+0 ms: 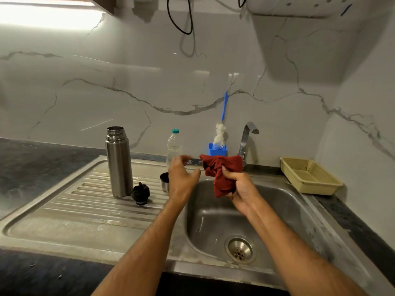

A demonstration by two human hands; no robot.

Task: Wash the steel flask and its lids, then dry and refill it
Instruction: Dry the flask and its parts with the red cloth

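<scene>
Head view: you stand at a stainless steel sink unit [89, 212] with a ribbed drainboard on the left and a basin with round drain [240, 248] on the right, set in a dark speckled countertop [32, 163]. White marble-look wall [128, 82] behind, bright strip light far left.

Your right hand [241, 189] clenches a crumpled dark red cloth [222, 171] over the basin. Your left hand [183, 178] hovers beside it, fingers released and spread, holding nothing.

The tall cylindrical steel flask [118, 161] stands upright and uncapped on the drainboard, left of your hands. Just right of it lies the black stopper lid [140, 193]; the small steel cup lid [165, 181] sits partly behind your left hand.

Far edge: clear plastic water bottle with teal cap [174, 146], blue-handled bottle brush [221, 129] in a blue holder [217, 151], steel tap [248, 139]. Beige plastic basket [310, 176] far right.
</scene>
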